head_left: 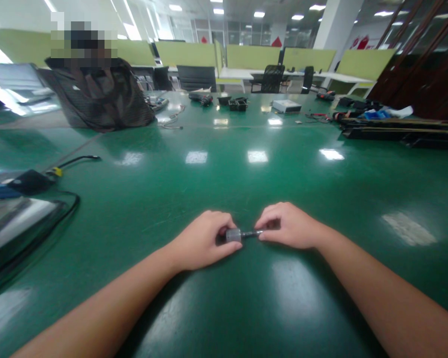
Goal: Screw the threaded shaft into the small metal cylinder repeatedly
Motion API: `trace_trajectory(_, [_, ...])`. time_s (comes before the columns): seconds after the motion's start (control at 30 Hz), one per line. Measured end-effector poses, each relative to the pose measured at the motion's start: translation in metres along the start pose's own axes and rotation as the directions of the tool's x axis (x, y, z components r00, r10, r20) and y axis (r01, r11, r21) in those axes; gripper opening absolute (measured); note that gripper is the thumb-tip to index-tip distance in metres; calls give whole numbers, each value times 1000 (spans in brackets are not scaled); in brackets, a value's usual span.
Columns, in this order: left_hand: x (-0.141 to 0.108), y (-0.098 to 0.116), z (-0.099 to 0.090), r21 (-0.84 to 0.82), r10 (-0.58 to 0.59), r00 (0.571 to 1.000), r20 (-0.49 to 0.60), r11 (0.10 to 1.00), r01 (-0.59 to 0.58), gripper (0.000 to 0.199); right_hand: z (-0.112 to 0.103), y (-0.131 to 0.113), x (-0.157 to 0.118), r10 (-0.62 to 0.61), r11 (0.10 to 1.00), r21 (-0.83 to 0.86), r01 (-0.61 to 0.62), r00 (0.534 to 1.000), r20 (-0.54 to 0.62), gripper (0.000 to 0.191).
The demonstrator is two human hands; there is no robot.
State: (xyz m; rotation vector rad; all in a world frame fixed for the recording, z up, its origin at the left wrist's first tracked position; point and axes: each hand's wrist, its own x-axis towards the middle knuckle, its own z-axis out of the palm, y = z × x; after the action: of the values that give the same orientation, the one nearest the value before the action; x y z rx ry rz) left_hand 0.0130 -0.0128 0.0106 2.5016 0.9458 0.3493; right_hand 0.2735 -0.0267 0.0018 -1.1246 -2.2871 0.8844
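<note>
Low over the green table, my left hand is closed on a short grey metal cylinder, with the thumb below it and the fingers above. A thin dark rod extends from the cylinder's right end, roughly level. Its far end sits between the thumb and fingers of my right hand, which is pinched on it. Fingers hide both ends of the piece, so I cannot tell whether the rod and cylinder are joined.
The glossy green table spreads all around. At the left are a laptop-like device and black cables. A large dark bag-like shape stands farther back. Black trays, a white box and stacked dark panels lie beyond.
</note>
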Motion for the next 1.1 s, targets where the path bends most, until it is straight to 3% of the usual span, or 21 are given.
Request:
trace_trajectory(0.1, [2, 0, 1, -7, -2, 1000, -10, 1000, 2, 22, 13, -8, 5, -33, 998, -47, 30, 997, -71, 12])
trace_trajectory(0.27, [3, -1, 1, -47, 25, 1000, -12, 999, -26, 29, 24, -12, 7, -114, 987, -122, 106, 992, -58, 12])
trace_trajectory(0.47, [4, -1, 1, -49, 17, 1000, 6, 999, -17, 17, 23, -8, 6, -133, 980, -154, 123, 990, -52, 11])
trace_trajectory(1.1, [4, -2, -1, -4, 10, 999, 37, 1000, -9, 23, 22, -8, 5, -197, 969, -167, 184, 978, -65, 14])
